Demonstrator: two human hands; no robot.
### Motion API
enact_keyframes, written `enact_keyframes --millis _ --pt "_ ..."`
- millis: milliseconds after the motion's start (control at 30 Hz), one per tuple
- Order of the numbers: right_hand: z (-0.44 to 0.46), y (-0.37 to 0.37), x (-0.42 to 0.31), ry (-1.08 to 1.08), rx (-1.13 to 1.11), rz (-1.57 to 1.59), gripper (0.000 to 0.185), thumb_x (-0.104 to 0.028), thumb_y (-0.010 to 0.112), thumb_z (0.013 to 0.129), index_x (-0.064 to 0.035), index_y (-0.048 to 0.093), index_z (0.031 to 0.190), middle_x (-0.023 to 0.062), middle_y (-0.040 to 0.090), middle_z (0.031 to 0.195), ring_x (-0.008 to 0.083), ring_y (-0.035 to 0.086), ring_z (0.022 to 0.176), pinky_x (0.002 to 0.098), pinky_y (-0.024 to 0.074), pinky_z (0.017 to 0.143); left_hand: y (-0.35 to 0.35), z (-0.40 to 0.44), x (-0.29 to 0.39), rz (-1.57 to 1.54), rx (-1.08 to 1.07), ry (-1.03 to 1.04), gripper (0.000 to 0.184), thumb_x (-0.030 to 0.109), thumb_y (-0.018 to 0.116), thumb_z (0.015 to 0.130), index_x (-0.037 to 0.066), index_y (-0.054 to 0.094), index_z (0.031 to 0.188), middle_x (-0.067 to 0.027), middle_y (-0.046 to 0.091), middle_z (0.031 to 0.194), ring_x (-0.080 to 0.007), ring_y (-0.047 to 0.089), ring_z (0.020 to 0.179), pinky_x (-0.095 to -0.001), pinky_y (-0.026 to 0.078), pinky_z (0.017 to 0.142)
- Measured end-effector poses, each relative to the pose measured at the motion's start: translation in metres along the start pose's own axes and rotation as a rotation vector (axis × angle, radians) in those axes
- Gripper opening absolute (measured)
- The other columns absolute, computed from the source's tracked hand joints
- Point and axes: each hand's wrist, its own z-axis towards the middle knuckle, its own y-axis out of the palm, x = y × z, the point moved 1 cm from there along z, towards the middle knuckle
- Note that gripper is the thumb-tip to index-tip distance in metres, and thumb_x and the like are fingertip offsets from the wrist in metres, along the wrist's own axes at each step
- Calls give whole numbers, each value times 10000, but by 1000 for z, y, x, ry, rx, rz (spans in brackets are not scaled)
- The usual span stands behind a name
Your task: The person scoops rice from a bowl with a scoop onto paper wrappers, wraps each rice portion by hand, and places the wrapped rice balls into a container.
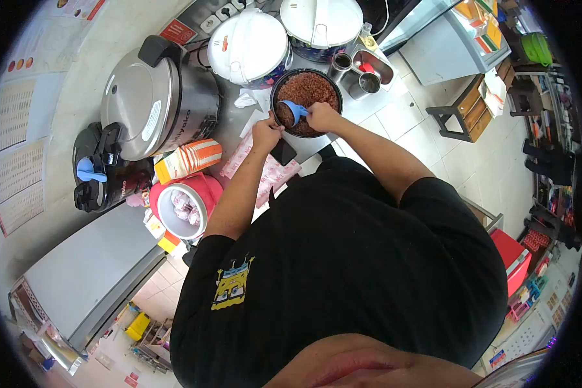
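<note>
A round black pot (317, 134) of reddish-brown cooked rice (309, 89) stands on the counter in front of the person. My right hand (323, 119) is closed on the handle of a blue scoop (293, 114), whose bowl lies over the rice at the pot's left side. Just left of the pot, my left hand (266, 134) has its fingers pressed together near the rim; what they hold, if anything, is too small to tell. Beneath and beside that hand are pink patterned paper (265, 173) and a small black object (283, 152).
Two white-lidded cookers (249, 46) stand behind the pot, and a large silver cooker (142, 103) stands left. Metal cups (366, 85) and a steel tray (383, 68) sit at the right. An orange-white packet (191, 159) and a pink-and-white bucket (168, 210) are at the lower left.
</note>
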Motion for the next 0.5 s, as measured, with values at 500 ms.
enact_keyframes --millis 500 --pt "-40 -62 55 49 -53 397 345 -208 597 932 -3 727 1178 2 592 689 99 489 575 287 387 525 0 -150 -192 267 398 -873 1151 666 769 695 -66 341 1474 -323 515 1384 -452 515 1276 -472 441 1057"
